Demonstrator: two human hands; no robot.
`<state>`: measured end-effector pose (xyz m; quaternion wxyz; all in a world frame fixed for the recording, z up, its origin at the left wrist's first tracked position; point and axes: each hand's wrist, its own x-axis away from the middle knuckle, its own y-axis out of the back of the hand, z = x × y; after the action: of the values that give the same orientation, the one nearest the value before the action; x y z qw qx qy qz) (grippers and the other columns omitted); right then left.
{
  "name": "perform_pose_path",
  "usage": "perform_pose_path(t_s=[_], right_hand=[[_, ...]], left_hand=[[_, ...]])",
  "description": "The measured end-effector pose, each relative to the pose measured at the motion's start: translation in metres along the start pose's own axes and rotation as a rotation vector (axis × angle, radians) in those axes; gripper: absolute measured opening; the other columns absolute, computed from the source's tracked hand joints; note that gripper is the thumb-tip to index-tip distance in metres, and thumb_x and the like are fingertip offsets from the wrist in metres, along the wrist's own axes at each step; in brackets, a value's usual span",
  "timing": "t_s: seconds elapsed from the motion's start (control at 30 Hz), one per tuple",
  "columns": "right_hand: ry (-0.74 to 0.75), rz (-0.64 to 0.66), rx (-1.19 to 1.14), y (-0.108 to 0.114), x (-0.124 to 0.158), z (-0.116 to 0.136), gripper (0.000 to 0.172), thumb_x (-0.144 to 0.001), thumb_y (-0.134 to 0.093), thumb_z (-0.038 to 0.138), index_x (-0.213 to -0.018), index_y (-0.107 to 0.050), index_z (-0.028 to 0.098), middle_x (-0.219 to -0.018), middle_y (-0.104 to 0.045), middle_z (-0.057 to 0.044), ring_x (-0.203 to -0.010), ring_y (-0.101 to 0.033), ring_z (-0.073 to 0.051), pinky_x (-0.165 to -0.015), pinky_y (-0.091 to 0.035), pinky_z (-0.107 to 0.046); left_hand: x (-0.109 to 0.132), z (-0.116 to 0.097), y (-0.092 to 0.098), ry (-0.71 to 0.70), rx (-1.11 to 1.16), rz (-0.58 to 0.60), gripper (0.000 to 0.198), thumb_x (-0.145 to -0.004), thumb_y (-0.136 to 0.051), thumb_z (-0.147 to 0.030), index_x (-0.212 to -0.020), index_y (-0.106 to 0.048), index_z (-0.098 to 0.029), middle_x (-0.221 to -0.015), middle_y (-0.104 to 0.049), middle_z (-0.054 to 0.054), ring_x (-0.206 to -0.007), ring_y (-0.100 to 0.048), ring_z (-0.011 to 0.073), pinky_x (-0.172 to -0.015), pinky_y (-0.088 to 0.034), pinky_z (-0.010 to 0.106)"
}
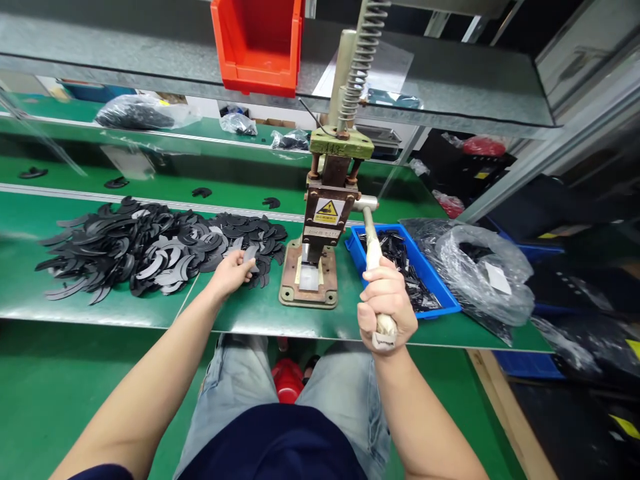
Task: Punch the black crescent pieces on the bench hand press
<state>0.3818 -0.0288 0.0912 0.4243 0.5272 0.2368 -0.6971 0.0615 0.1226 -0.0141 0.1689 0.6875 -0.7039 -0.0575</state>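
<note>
My right hand [386, 301] is closed in a fist round the taped lever handle [373, 250] of a small hand press [327, 207] that stands on the green bench. My left hand [233, 269] rests at the right edge of a wide pile of black crescent-shaped flat parts [150, 247], with its fingers curled on one of the pieces. The press has a rusty base plate [309, 277], a yellow warning label and a tall spring on top.
A blue tray [405, 267] of small black parts sits right of the press, beside a crumpled clear plastic bag [480, 267]. A red bin [257, 43] stands on the metal shelf overhead. Bagged parts lie on the far bench. My knees are under the bench edge.
</note>
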Motion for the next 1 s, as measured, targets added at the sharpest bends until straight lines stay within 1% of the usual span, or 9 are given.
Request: perform_pose_path(t_s=[0.07,0.13,0.23,0.33,0.5,0.6,0.73,0.83,1.0], right_hand=[[-0.003,0.004,0.011,0.000,0.000,0.001,0.015,-0.088,-0.070,0.025,-0.078,-0.059,0.029,-0.073,-0.066,0.003,-0.093,-0.073,-0.024,-0.111,-0.057,-0.067],[-0.002,0.005,0.016,0.000,0.000,0.002,0.016,-0.088,-0.069,0.024,-0.078,-0.058,0.028,-0.073,-0.065,0.003,-0.093,-0.074,-0.024,-0.111,-0.057,-0.066],[0.001,0.001,0.008,0.000,-0.001,0.002,0.015,-0.088,-0.069,0.025,-0.078,-0.058,0.028,-0.074,-0.065,0.004,-0.093,-0.073,-0.022,-0.110,-0.058,-0.064],[-0.010,0.003,-0.007,-0.001,0.000,0.002,0.013,-0.087,-0.069,0.023,-0.080,-0.059,0.029,-0.074,-0.065,0.004,-0.095,-0.073,-0.022,-0.113,-0.056,-0.065],[-0.006,-0.003,-0.034,-0.001,0.003,0.000,0.014,-0.086,-0.070,0.023,-0.079,-0.060,0.029,-0.075,-0.065,0.003,-0.096,-0.073,-0.022,-0.114,-0.054,-0.063],[0.007,-0.007,-0.042,-0.001,0.002,0.000,0.013,-0.086,-0.071,0.022,-0.080,-0.060,0.029,-0.075,-0.065,0.003,-0.095,-0.073,-0.023,-0.113,-0.055,-0.064],[0.006,-0.003,-0.038,-0.001,0.002,0.001,0.014,-0.085,-0.071,0.020,-0.081,-0.060,0.028,-0.076,-0.066,0.004,-0.096,-0.072,-0.023,-0.113,-0.055,-0.065],[-0.002,-0.015,-0.047,-0.002,0.003,0.001,0.013,-0.084,-0.072,0.020,-0.080,-0.060,0.027,-0.077,-0.067,0.003,-0.096,-0.073,-0.023,-0.113,-0.055,-0.066],[0.005,-0.006,-0.015,-0.001,0.004,0.001,0.014,-0.085,-0.072,0.024,-0.080,-0.060,0.028,-0.075,-0.068,0.003,-0.096,-0.074,-0.026,-0.110,-0.057,-0.067]], left_hand=[[0.010,-0.012,-0.007,0.011,0.140,0.095,0.046,-0.082,-0.079,-0.058,-0.096,-0.052,-0.023,-0.066,-0.062,-0.005,-0.058,-0.066,0.0156,-0.057,-0.052,0.026],[0.018,-0.026,-0.016,0.014,0.192,0.195,0.051,-0.083,-0.078,-0.063,-0.098,-0.052,-0.022,-0.066,-0.065,-0.003,-0.057,-0.066,0.0149,-0.056,-0.052,0.024],[0.025,-0.043,-0.034,-0.003,0.192,0.312,0.055,-0.085,-0.075,-0.070,-0.096,-0.053,-0.021,-0.065,-0.065,-0.003,-0.053,-0.064,0.0135,-0.053,-0.052,0.024],[0.022,-0.052,-0.054,-0.037,0.136,0.388,0.052,-0.090,-0.069,-0.071,-0.091,-0.052,-0.022,-0.064,-0.065,-0.002,-0.054,-0.065,0.0142,-0.051,-0.051,0.025],[0.009,-0.060,-0.077,-0.081,-0.094,0.444,0.038,-0.098,-0.067,-0.057,-0.094,-0.053,-0.023,-0.061,-0.069,-0.001,-0.049,-0.064,0.0150,-0.051,-0.050,0.025],[0.002,-0.065,-0.085,-0.079,-0.134,0.482,0.033,-0.098,-0.069,-0.052,-0.094,-0.053,-0.023,-0.058,-0.069,0.000,-0.048,-0.065,0.0164,-0.050,-0.051,0.025],[-0.006,-0.072,-0.093,-0.047,-0.173,0.480,0.030,-0.093,-0.075,-0.045,-0.094,-0.056,-0.022,-0.054,-0.067,-0.001,-0.043,-0.063,0.0164,-0.044,-0.047,0.023],[-0.009,-0.079,-0.096,-0.018,-0.207,0.490,0.026,-0.092,-0.077,-0.040,-0.095,-0.059,-0.021,-0.050,-0.062,-0.003,-0.040,-0.061,0.0161,-0.040,-0.042,0.022],[-0.014,-0.089,-0.099,0.063,-0.195,0.497,0.026,-0.088,-0.084,-0.038,-0.097,-0.065,-0.021,-0.051,-0.060,-0.002,-0.040,-0.059,0.0163,-0.040,-0.041,0.022]])
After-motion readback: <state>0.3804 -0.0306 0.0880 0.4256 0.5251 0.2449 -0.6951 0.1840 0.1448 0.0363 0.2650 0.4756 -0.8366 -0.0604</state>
